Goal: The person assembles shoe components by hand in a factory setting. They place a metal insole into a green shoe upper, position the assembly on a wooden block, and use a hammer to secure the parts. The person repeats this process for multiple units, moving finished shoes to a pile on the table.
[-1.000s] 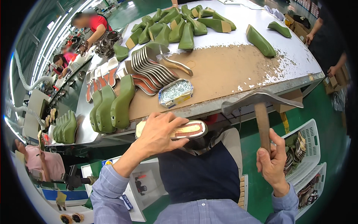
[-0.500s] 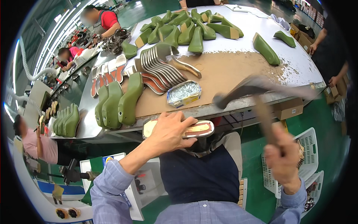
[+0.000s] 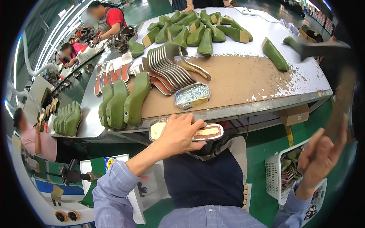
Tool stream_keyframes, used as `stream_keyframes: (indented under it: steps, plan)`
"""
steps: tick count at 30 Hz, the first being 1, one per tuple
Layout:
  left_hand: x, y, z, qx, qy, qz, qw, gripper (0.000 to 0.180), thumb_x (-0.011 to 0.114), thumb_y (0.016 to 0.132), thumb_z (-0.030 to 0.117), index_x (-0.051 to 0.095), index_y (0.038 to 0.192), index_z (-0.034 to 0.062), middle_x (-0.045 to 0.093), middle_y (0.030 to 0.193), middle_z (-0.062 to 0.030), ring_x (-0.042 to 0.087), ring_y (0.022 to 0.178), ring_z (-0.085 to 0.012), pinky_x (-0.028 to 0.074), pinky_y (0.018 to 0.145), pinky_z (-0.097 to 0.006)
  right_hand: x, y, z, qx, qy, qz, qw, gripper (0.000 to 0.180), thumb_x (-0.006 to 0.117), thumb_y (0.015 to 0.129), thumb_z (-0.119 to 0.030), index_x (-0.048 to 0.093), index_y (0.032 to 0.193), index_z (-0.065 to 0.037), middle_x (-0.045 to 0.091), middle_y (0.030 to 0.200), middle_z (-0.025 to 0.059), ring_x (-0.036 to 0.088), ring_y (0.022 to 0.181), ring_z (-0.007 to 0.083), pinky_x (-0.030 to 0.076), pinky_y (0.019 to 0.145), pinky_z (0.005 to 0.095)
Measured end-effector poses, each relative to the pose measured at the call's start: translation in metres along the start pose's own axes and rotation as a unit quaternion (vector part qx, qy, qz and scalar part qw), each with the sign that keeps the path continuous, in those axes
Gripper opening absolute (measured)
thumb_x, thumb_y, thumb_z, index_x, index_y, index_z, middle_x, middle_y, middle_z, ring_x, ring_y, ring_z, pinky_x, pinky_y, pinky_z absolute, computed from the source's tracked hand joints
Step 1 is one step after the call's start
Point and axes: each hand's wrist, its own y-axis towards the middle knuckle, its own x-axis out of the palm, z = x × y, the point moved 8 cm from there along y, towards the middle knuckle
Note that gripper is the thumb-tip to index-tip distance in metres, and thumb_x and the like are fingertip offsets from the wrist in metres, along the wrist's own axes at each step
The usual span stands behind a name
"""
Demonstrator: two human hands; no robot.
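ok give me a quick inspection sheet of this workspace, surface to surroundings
surface: worktable has a bare brown patch; its white covering is worn ragged beside it
job's things: pale and brown sole-shaped piece at the near edge; hammer raised at right, blurred
clutter: green shoe lasts heaped at the far side, curved metal-edged pieces in a row, small box of silvery bits, probably nails
hands: left hand on the sole-shaped piece; right hand on the hammer handle
cables: none clearly made out near the hands
surroundings: other people beyond; filled white crate on the green floor
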Motion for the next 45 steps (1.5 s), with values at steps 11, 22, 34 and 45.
stream_keyframes:
  steps: [11,22,34,45]
  plan:
    - [-0.001,-0.001,0.000,0.008,-0.001,0.035,0.999,0.052,0.080,0.078,0.047,0.066,0.115,0.0128,0.060,0.094,-0.0083,0.062,0.091,-0.0250,0.043,0.078,-0.040,0.038,-0.070,0.066,0.185,0.026,-0.113,0.976,0.056,0.051,0.108,-0.018,0.028,0.157,-0.007,0.051,0.060,0.0016,0.041,0.038,0.0049,0.034,0.034,0.0214]
    - [-0.003,-0.001,0.000,0.000,-0.017,0.060,0.998,0.057,0.083,0.073,0.045,0.065,0.110,0.0061,0.063,0.097,-0.0090,0.064,0.092,-0.0260,0.043,0.081,-0.039,0.049,-0.090,0.079,0.255,0.103,-0.140,0.951,0.057,0.058,0.102,-0.002,0.036,0.154,-0.006,0.064,0.074,0.0060,0.055,0.052,0.0093,0.046,0.047,0.0244]
    - [-0.049,-0.030,-0.043,-0.116,-0.113,0.199,0.967,0.062,0.080,0.085,0.033,0.057,0.133,0.0018,0.060,0.134,-0.0209,0.056,0.127,-0.0374,0.042,0.109,-0.046,0.080,-0.002,0.159,-0.113,-0.427,-0.204,0.873,0.060,0.069,0.091,-0.005,0.057,0.147,-0.022,0.063,0.081,0.0110,0.063,0.068,0.0338,0.051,0.062,0.0441]
    - [-0.074,-0.174,-0.197,-0.573,0.110,0.214,0.783,0.063,0.080,0.082,0.047,0.065,0.123,0.0009,0.057,0.134,-0.0283,0.051,0.132,-0.0426,0.042,0.110,-0.048,0.208,-0.064,0.093,-0.187,-0.199,-0.445,0.853,0.085,0.093,0.060,-0.037,0.057,0.135,-0.022,0.054,0.126,0.0148,0.054,0.115,0.0368,0.042,0.097,0.0526]
